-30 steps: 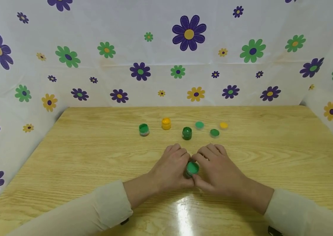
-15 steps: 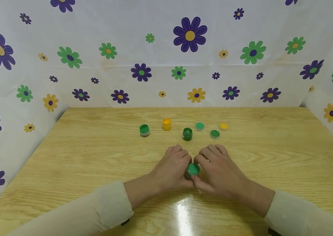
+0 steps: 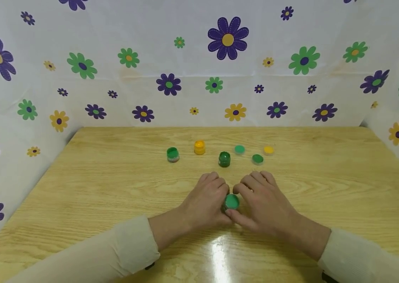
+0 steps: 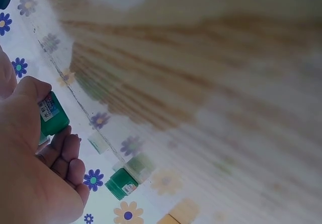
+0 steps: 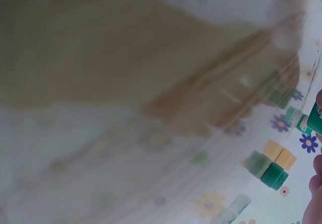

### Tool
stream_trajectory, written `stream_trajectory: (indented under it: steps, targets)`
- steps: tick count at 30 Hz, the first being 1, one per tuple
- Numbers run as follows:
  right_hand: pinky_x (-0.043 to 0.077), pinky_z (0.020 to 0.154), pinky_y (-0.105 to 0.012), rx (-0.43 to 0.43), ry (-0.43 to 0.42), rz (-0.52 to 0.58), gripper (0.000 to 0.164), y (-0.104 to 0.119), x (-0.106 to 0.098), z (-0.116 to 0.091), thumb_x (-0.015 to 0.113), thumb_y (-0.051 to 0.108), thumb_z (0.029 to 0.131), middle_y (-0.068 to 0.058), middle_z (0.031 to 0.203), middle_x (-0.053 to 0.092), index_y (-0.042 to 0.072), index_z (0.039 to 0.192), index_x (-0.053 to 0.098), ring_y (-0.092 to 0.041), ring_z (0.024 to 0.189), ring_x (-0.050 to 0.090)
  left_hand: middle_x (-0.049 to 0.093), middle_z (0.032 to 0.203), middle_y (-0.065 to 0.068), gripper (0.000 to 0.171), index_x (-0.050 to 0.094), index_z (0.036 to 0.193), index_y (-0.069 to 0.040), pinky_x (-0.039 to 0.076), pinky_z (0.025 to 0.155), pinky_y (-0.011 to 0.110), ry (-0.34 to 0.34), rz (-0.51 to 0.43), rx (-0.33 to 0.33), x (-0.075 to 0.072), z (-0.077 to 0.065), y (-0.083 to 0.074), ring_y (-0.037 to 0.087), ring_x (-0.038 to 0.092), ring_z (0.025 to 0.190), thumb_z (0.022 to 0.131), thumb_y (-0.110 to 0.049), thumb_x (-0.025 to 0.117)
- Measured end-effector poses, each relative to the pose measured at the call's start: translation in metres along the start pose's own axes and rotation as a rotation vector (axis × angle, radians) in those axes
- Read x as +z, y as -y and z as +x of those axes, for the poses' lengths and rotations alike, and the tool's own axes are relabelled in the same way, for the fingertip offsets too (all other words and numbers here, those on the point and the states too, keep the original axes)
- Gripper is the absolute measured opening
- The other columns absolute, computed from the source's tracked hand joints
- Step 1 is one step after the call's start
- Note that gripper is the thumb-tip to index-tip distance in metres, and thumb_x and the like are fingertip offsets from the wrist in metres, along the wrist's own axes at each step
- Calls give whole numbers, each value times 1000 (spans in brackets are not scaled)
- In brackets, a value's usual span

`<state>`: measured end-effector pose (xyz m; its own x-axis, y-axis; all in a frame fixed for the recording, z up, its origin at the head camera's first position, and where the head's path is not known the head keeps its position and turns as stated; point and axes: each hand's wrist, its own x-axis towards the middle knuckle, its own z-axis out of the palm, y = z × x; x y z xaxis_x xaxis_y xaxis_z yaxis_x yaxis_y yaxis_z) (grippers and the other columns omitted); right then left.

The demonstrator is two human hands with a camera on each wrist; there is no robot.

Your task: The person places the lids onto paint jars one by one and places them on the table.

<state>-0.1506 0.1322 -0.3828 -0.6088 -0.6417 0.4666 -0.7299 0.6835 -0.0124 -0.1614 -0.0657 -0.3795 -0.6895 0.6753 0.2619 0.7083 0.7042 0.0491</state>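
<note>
A small green paint jar (image 3: 232, 202) stands between my hands near the middle of the table in the head view. My left hand (image 3: 204, 204) grips its left side, and the left wrist view shows the jar's white label (image 4: 49, 108) between thumb and fingers. My right hand (image 3: 266, 204) pinches around the jar's upper edge, thumb in front and curled forefinger behind. The jar's top is light green; whether that is a lid or paint is hard to tell. At the right wrist view's edge, only part of the right hand (image 5: 316, 183) and jar show.
Behind the hands stand a green jar (image 3: 172, 155), a yellow jar (image 3: 199, 148) and a dark green jar (image 3: 224, 159), all without lids. To their right lie a light green lid (image 3: 240, 149), a dark green lid (image 3: 257, 159) and a yellow lid (image 3: 268, 149). Flowered cloth (image 3: 185, 59) surrounds the wooden table.
My right thumb has slid slightly left along the front of the jar, while the right forefinger has shifted a little right. The left hand keeps its hold. Other jars and lids stay put.
</note>
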Motion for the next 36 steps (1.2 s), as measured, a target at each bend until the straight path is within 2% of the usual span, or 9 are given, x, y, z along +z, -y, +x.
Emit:
stream_trajectory:
  steps: [5, 10, 16, 23, 30, 36]
  targets:
    - [39, 90, -43, -6, 1, 33, 37, 0, -1, 1, 62, 44, 83, 2, 98, 61, 14, 105, 67, -19, 94, 51, 60, 77, -6, 45, 64, 82, -14, 41, 81, 29, -1, 6, -8, -2, 1, 0, 12, 45, 79, 72, -54, 80]
    - [39, 91, -43, -15, 9, 37, 33, 3, 1, 1, 62, 39, 82, 3, 98, 58, 15, 105, 66, -18, 93, 48, 58, 75, -6, 43, 63, 81, -14, 41, 80, 29, -16, 1, -8, 0, -1, -1, 12, 44, 77, 73, -53, 80]
    - [39, 88, -41, -26, -26, 7, 31, 4, 1, 1, 63, 37, 80, 2, 95, 58, 13, 100, 65, -18, 91, 49, 56, 72, -7, 41, 61, 77, -14, 40, 79, 28, -42, -19, -7, 1, -1, -2, 11, 43, 77, 72, -50, 81]
    - [39, 88, -41, -14, -26, 5, 29, 5, 1, 2, 62, 40, 82, 3, 93, 58, 15, 96, 64, -17, 89, 49, 57, 72, -7, 42, 61, 76, -14, 40, 79, 28, -40, -26, 6, -1, -1, -2, 11, 42, 76, 72, -50, 82]
    - [39, 88, -41, 28, -13, 7, 32, 4, 0, 1, 64, 46, 86, 3, 89, 57, 15, 91, 61, -17, 87, 49, 56, 71, -7, 37, 59, 73, -15, 40, 79, 28, -96, -17, 37, 0, -1, -2, 12, 43, 76, 71, -43, 82]
    - [38, 89, -41, 80, 33, 14, 37, 5, -3, 1, 66, 54, 86, 5, 83, 52, 17, 84, 58, -16, 81, 46, 54, 69, -7, 32, 58, 71, -15, 40, 79, 27, -83, -18, 39, -1, -2, -2, 12, 43, 76, 71, -39, 80]
